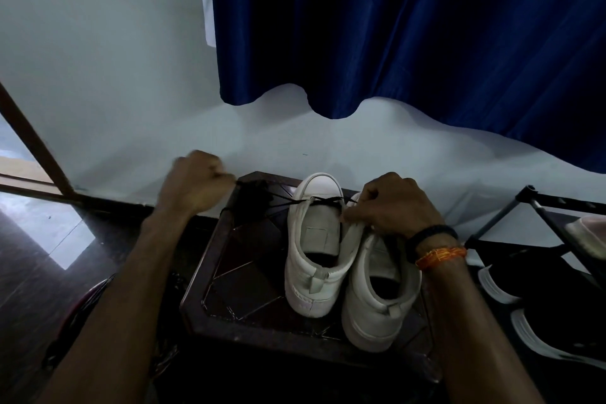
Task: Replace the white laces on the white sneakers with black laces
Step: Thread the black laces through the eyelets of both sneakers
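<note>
Two white sneakers stand toe-away on a small dark table (pixel 229 311). The left sneaker (pixel 311 259) has a black lace (pixel 295 202) running across its lowest eyelets and stretching left. My left hand (pixel 193 182) is a fist gripping that lace's end beyond the table's far left corner. More black lace (pixel 252 198) lies bunched on the table below that hand. My right hand (pixel 393 203) pinches the left sneaker's right eyelet flap, above the right sneaker (pixel 373 298), which shows no lace.
A blue curtain (pixel 410 36) hangs over the pale wall behind. To the right, a black metal shoe rack (pixel 541 207) holds black shoes with white soles (pixel 537 321). A wooden door frame (pixel 32 144) stands at left. The floor is dark and glossy.
</note>
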A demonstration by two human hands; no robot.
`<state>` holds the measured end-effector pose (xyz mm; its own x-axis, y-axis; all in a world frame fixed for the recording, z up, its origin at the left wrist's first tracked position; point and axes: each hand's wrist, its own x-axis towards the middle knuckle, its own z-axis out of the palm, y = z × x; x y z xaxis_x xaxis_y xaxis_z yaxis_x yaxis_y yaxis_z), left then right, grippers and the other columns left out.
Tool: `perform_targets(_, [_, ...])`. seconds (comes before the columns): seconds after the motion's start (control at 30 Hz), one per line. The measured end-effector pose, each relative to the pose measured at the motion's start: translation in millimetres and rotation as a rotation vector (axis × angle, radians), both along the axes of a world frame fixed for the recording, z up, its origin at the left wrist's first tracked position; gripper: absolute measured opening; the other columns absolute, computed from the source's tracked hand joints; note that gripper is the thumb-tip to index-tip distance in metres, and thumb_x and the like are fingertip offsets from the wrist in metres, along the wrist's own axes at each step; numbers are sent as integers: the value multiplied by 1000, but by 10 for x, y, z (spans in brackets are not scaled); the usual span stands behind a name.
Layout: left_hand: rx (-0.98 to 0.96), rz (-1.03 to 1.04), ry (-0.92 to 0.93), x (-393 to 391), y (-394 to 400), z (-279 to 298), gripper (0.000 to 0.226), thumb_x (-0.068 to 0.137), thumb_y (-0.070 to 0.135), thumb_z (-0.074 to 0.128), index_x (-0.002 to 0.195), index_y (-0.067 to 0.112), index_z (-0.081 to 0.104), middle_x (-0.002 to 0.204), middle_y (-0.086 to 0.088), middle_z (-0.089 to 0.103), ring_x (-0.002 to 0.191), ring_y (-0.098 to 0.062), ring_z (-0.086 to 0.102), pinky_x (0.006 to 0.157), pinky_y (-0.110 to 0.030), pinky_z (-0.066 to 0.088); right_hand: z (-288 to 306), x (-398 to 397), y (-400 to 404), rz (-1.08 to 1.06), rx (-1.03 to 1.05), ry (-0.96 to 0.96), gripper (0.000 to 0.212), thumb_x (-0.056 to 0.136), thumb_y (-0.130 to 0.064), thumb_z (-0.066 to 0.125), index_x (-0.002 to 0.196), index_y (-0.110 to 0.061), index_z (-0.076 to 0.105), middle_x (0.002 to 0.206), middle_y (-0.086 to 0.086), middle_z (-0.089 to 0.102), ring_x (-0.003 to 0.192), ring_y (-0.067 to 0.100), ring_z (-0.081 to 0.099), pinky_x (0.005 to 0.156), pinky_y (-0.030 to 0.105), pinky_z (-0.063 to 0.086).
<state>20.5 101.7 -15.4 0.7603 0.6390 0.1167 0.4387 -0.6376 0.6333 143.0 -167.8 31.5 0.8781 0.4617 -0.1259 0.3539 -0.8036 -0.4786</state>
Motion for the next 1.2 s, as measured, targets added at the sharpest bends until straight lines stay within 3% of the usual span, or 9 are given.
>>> perform_targets(0.13, [23,306,38,-172,277,-31,23,79,28,73,67,9,69,72,-16,65,73,-34,61,69,-31,44,7,10,-3,20,18,23,27,68,-35,88,65,-17,67,71,-1,69,70,15,65,61,25,47])
perform_targets(0.27, [-93,61,-7,-124,119,3,28,76,32,70,58,10,68,79,-10,71,83,-35,64,68,-29,45,14,5,11,55,42,60,26,69,-38,88,77,-18,74,79,-3,70,76,13,65,66,28,52])
perform_targets(0.43, [-951,-428,-428,11,-402,225,32,90,11,53,61,3,42,92,-29,70,105,-41,68,106,-39,46,-2,9,18,66,81,80,24,70,-35,89,81,-18,75,81,-2,73,77,12,66,63,24,50])
perform_targets(0.53, [-1334,-498,-474,82,-566,256,30,93,5,49,67,13,37,55,-12,50,60,-27,61,81,-41,58,-2,8,8,61,113,108,23,71,-32,89,82,-16,76,79,0,73,68,8,63,55,17,45])
perform_targets(0.6, [-1040,-479,-356,114,-594,170,30,92,8,60,70,11,41,52,-3,40,46,-15,43,54,-29,48,-10,6,6,56,124,123,22,72,-30,89,83,-14,77,79,0,73,66,7,62,53,15,43])
perform_targets(0.67, [-422,-472,-190,137,-548,8,20,85,11,72,82,11,52,65,5,59,59,-11,55,57,-23,43,-15,7,5,52,131,127,22,72,-30,89,83,-15,77,79,-1,73,66,6,62,51,13,42])
perform_targets(0.73, [-76,-532,-88,129,-542,-86,27,72,22,73,96,17,62,86,10,67,83,-8,65,70,-19,48,-17,12,9,51,132,124,21,71,-30,89,81,-16,76,79,-2,73,68,6,63,51,13,42])
perform_targets(1.03, [-6,-608,-114,120,-519,-52,9,87,20,76,85,10,76,69,31,61,75,23,56,67,-1,36,-23,17,0,40,137,121,18,70,-29,89,77,-19,76,77,-4,73,71,5,65,54,14,43])
perform_targets(1.2, [-110,-440,-98,48,-308,25,23,90,44,70,77,26,78,78,16,74,80,-1,68,79,-22,48,-43,22,-13,40,140,111,16,71,-28,88,78,-19,77,78,-3,74,74,8,67,58,16,46])
